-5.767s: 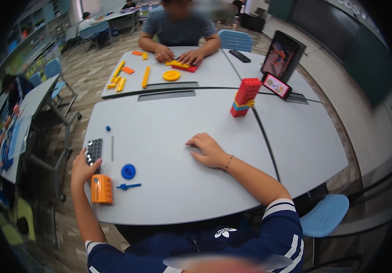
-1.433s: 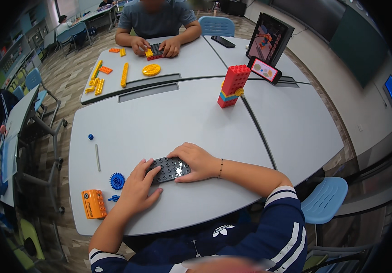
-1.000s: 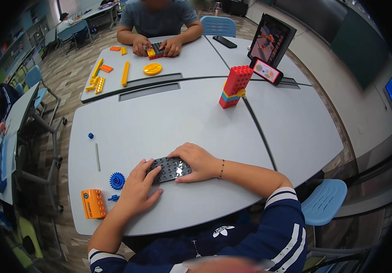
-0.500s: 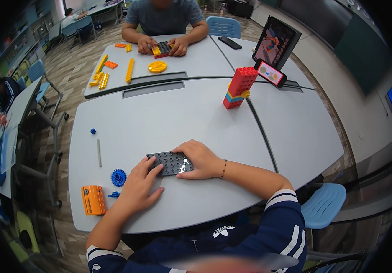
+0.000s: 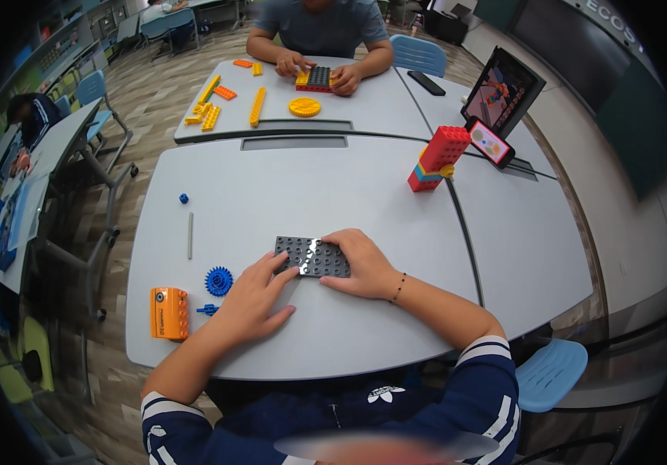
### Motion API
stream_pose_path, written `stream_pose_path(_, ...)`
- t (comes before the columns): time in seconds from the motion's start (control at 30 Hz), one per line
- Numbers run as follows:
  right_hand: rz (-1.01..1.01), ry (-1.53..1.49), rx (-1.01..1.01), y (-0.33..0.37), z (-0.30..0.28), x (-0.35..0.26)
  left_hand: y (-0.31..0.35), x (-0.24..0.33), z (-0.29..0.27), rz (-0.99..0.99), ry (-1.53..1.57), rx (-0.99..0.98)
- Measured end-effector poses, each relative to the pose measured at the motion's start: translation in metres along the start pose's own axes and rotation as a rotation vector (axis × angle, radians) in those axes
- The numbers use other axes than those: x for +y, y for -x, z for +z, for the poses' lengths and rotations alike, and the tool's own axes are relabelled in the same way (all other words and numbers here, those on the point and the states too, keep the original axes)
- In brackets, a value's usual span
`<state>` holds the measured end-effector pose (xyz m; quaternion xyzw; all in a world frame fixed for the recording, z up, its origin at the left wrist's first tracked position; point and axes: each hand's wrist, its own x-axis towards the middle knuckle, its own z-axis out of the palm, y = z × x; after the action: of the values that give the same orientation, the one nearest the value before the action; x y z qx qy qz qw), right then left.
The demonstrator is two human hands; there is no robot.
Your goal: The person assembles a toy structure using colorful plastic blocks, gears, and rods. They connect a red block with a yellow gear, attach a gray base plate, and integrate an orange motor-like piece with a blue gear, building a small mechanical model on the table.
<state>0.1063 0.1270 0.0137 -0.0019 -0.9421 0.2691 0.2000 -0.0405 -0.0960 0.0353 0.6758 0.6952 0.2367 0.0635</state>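
Observation:
A dark grey studded building plate (image 5: 319,260) lies on the white table in front of me. My right hand (image 5: 364,267) grips its right end, the thumb along the near edge and the fingers over the far corner. At the plate's left end my left hand (image 5: 252,298) rests with fingers stretched and thumb apart, fingertips touching the plate. Beside my left forearm lie a blue gear wheel (image 5: 218,281), a small blue connector piece (image 5: 208,309) and an orange studded block (image 5: 169,314). Farther up are a thin grey rod (image 5: 190,235) and a small blue gear (image 5: 184,198).
A red brick tower (image 5: 443,151) with yellow and blue parts stands at right. Behind it are a phone (image 5: 491,142) and a tablet (image 5: 504,93). Across the table, a person's hands (image 5: 345,80) hold a brick assembly (image 5: 315,80) near yellow and orange pieces (image 5: 258,107).
My view has shifted, so the scene sits farther right in it. The left fingers remain on the plate's edge, and the right hand keeps its grip. The person opposite has moved a hand slightly.

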Motion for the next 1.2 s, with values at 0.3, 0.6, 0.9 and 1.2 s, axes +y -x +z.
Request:
stream_pose_path(0.3, -0.006, 0.020, -0.016, -0.0003, 0.0017, 0.0004, 0.0009, -0.0020, 0.0007, 0.003, -0.006, 0.009)
stream_pose_path(0.6, -0.018, 0.034, -0.012, -0.0003, 0.0015, -0.0009, 0.0013, -0.0031, 0.0026, 0.004, -0.022, 0.016)
stream_pose_path(0.9, -0.033, 0.035, -0.026, -0.0006, 0.0005, -0.0011, 0.0020, -0.0046, 0.0054, -0.015, -0.007, 0.031)
stream_pose_path(1.2, -0.003, 0.036, -0.014, 0.0014, 0.0017, -0.0034, 0.0026, -0.0071, 0.0068, -0.019, 0.023, 0.012)
